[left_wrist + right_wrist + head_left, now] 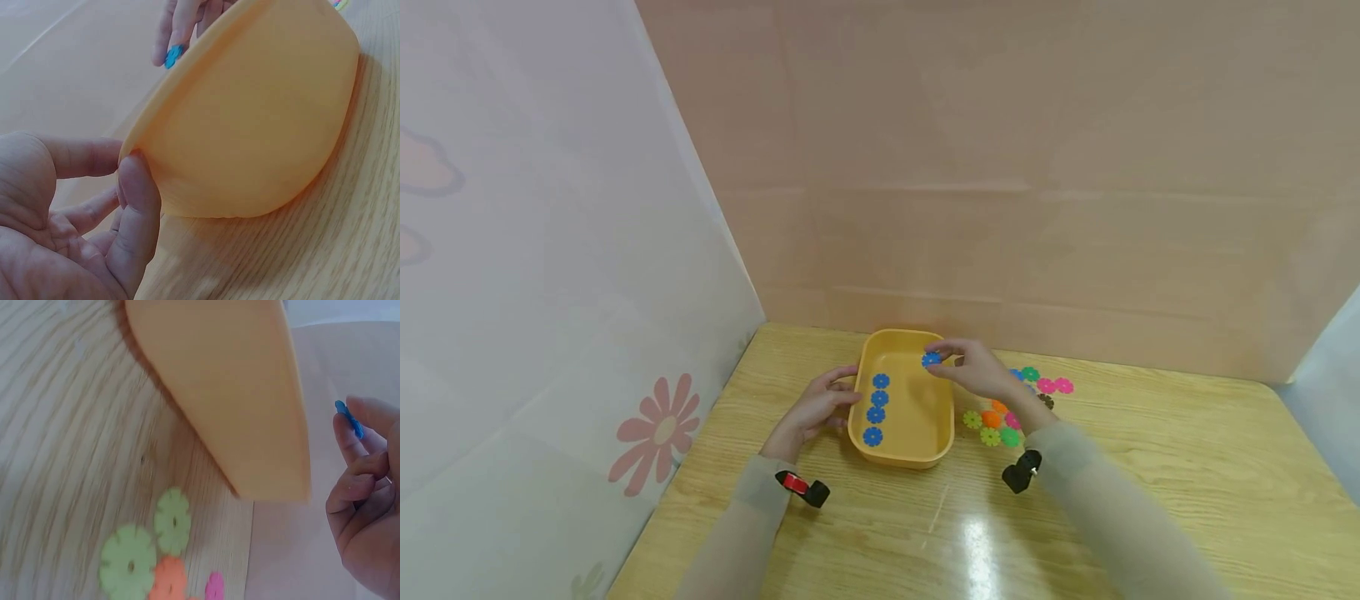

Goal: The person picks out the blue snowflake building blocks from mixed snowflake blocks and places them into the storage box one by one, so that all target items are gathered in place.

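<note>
Wall (1000, 167), tan and creased, fills the upper part of the head view, and a pale side wall (535, 292) takes up its left. Wooden table (1187, 467) spreads across the lower part, a bright glare near the bottom centre. A yellow tray (917, 417) with rounded corners sits on it, just below the frame's middle.

The left hand (820, 406), at the tray's left edge, pinches the rim between thumb and forefinger. The right hand (977, 367) is above the tray's upper right; its thumb and forefinger are nearly together on a blue disc (931, 359), the other fingers loosely bent.

Right of the tray, partly behind the right forearm, lie loose discs (990, 437) in yellow-green, green, orange, pink, blue and dark brown, notched round the edge. Inside the tray, four blue discs (880, 398) form a column along the left side.
</note>
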Available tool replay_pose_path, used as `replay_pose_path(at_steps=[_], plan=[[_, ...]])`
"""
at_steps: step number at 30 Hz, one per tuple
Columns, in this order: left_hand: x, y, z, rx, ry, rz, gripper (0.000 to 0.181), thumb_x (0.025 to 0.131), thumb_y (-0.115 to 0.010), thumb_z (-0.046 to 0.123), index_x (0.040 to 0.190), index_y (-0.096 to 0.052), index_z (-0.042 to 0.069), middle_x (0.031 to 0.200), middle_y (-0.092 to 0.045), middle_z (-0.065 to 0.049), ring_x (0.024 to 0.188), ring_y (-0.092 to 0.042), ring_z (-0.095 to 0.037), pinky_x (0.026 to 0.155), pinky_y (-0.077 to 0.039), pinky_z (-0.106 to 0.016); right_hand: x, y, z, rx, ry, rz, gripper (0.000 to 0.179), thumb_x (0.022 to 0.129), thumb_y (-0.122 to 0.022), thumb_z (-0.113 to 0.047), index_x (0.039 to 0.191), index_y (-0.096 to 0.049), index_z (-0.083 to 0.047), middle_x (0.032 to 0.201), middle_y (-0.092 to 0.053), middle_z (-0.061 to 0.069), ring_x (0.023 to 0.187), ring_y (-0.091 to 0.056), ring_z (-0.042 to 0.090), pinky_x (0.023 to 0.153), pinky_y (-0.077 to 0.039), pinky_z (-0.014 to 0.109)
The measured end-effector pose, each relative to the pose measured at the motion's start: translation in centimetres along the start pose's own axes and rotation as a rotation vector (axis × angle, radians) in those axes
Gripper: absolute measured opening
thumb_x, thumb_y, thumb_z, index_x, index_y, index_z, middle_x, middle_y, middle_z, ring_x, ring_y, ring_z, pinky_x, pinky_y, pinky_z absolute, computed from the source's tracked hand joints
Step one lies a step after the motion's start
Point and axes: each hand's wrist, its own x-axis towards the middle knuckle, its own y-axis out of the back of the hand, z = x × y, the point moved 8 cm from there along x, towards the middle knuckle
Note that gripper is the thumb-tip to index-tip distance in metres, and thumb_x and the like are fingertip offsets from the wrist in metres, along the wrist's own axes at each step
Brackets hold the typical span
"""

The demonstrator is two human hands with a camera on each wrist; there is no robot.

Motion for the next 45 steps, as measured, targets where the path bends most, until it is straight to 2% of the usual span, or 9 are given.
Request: replay_pose_path(at_steps=[7, 14, 21, 27, 31, 36, 45], plan=[[0.0, 0.0, -0.1, -0.008, 0.004, -0.009, 0.060, 0.097, -0.068, 0.007, 0.153, -0.048, 0.009, 0.128, -0.061, -0.025, 0.097, -0.068, -0.027, 0.060, -0.058, -0.030, 1.3, -1.3, -0.8, 0.008, 0.009, -0.010, 0.043, 0.098, -0.075, -0.025, 0.134, -0.068, -0.004, 0.115, -0.069, 0.005, 0.110, -0.061, 0.026, 0.099, -0.050, 0.048], [0.0, 0.2, -0.2, -0.014, 0.009, 0.009, 0.059, 0.097, -0.068, 0.008, 0.152, -0.049, 0.012, 0.125, -0.062, -0.022, 0.095, -0.069, -0.026, 0.057, -0.057, -0.029, 2.6, -2.3, -1.7, 0.044, 0.017, -0.008, 0.042, 0.095, -0.078, -0.025, 0.132, -0.070, -0.005, 0.112, -0.070, 0.007, 0.109, -0.063, 0.026, 0.084, -0.054, 0.041], [-0.2, -0.2, 0.0, -0.007, 0.013, -0.005, 0.059, 0.099, -0.066, 0.007, 0.155, -0.046, 0.011, 0.130, -0.061, -0.024, 0.099, -0.068, -0.028, 0.060, -0.058, -0.029, 3.7, -3.0, -1.7, 0.072, -0.025, -0.016, 0.042, 0.096, -0.077, -0.023, 0.132, -0.069, -0.005, 0.114, -0.070, 0.008, 0.113, -0.061, 0.027, 0.093, -0.052, 0.044], [-0.1, -0.5, 0.1, 0.000, 0.009, -0.019, 0.059, 0.099, -0.065, 0.007, 0.155, -0.045, 0.011, 0.131, -0.060, -0.025, 0.103, -0.067, -0.031, 0.059, -0.057, -0.028, 4.6, -3.4, -1.7, 0.047, -0.032, -0.026, 0.040, 0.096, -0.077, -0.022, 0.131, -0.070, -0.005, 0.119, -0.071, 0.009, 0.115, -0.062, 0.028, 0.100, -0.050, 0.048], [-0.2, -0.8, 0.2, -0.003, 0.004, -0.029, 0.059, 0.100, -0.065, 0.007, 0.155, -0.045, 0.010, 0.130, -0.060, -0.026, 0.105, -0.067, -0.033, 0.060, -0.057, -0.028, 5.1, -4.0, -1.3, 0.027, -0.043, -0.037, 0.040, 0.096, -0.076, -0.021, 0.131, -0.069, -0.004, 0.119, -0.071, 0.009, 0.114, -0.063, 0.028, 0.097, -0.052, 0.045], [-0.2, -0.8, 0.1, 0.005, 0.012, -0.023, 0.058, 0.100, -0.065, 0.008, 0.155, -0.045, 0.010, 0.128, -0.062, -0.023, 0.101, -0.068, -0.028, 0.060, -0.057, -0.028, 5.5, -5.0, -0.7, 0.009, -0.075, -0.055, 0.037, 0.096, -0.075, -0.019, 0.129, -0.070, -0.003, 0.114, -0.070, 0.010, 0.109, -0.063, 0.027, 0.092, -0.053, 0.039], [-0.3, -0.7, 0.0, 0.003, 0.017, -0.020, 0.057, 0.101, -0.063, 0.008, 0.155, -0.045, 0.010, 0.129, -0.061, -0.023, 0.100, -0.068, -0.028, 0.060, -0.057, -0.029, 6.4, -6.6, 0.4, 0.012, -0.120, -0.072, 0.035, 0.095, -0.077, -0.016, 0.127, -0.071, -0.002, 0.105, -0.070, 0.008, 0.096, -0.062, 0.024, 0.087, -0.052, 0.037]])
